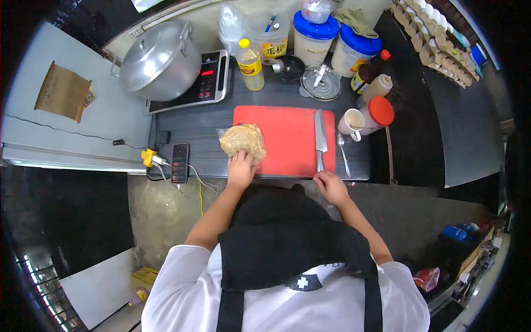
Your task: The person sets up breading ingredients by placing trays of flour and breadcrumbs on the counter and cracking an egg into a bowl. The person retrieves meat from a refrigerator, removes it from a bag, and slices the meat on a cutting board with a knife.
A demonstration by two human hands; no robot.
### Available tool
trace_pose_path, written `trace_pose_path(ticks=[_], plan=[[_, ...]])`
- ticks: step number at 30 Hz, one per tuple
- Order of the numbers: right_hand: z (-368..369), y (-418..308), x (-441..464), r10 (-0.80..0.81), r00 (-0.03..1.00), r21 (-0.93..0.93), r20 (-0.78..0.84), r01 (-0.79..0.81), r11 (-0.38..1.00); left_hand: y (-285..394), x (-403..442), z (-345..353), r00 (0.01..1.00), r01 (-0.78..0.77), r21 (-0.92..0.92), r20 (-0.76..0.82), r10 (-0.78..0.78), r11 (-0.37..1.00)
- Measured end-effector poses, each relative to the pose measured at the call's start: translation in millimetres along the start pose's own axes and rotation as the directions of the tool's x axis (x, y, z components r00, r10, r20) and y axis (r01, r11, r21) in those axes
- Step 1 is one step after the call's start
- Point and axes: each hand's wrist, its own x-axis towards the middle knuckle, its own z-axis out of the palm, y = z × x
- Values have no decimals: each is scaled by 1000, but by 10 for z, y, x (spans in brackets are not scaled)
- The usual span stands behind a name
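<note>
My left hand [241,169] has its fingers bent over the near side of a clear plastic bag of yellowish, crumbly-looking food [243,138]. That bag rests on the left end of a red cutting board [287,133]. Along the board's right side lies a large knife [321,135], blade pointing away and handle towards me. My right hand [331,187] is curled at the front edge, by the end of the knife handle. What its fingers hold, if anything, is hidden. A metal spoon [343,155] lies just right of the board.
A large lidded pot [160,61] stands on an induction cooker [213,77] at the back left. Behind the board are a yellow-capped bottle [250,69] and blue-lidded tubs [315,41]. A mug [351,123] and red-lidded jar [380,112] stand right; a phone [180,163] lies left.
</note>
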Motion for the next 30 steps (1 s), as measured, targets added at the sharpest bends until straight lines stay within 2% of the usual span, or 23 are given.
trace_pose_path(ticks=[7, 10, 13, 16, 19, 22, 25, 28, 30], plan=[[138, 27, 209, -30, 999, 61, 35, 28, 998, -67, 111, -14, 976, 186, -134, 138, -167, 973], [240, -103, 452, 7, 992, 49, 122, -13, 999, -188, 218, 1, 990, 122, -180, 94, -106, 976], [313, -279, 651, 0, 991, 131, 137, -18, 991, -282, 318, -1, 988, 140, -321, 114, -109, 937], [472, -338, 786, 3, 983, 150, 185, -32, 988, -331, 411, -136, 960, 261, -344, 196, -203, 902], [647, -466, 928, -19, 989, 248, 150, -19, 969, -424, 592, -316, 950, 295, -502, 242, -195, 813], [764, -665, 1096, 44, 984, 426, 171, -114, 897, -569, 758, -234, 917, 342, -578, 379, -128, 741], [824, -797, 1284, 283, 946, 411, 155, -322, 852, -433, 817, -231, 849, 498, -656, 502, -164, 567], [962, -676, 1412, 357, 930, 193, -85, -336, 922, -359, 873, -208, 821, 528, -661, 557, -123, 533], [1054, -606, 1444, 417, 896, 241, -154, -375, 895, -275, 880, -233, 801, 577, -711, 590, -104, 402]])
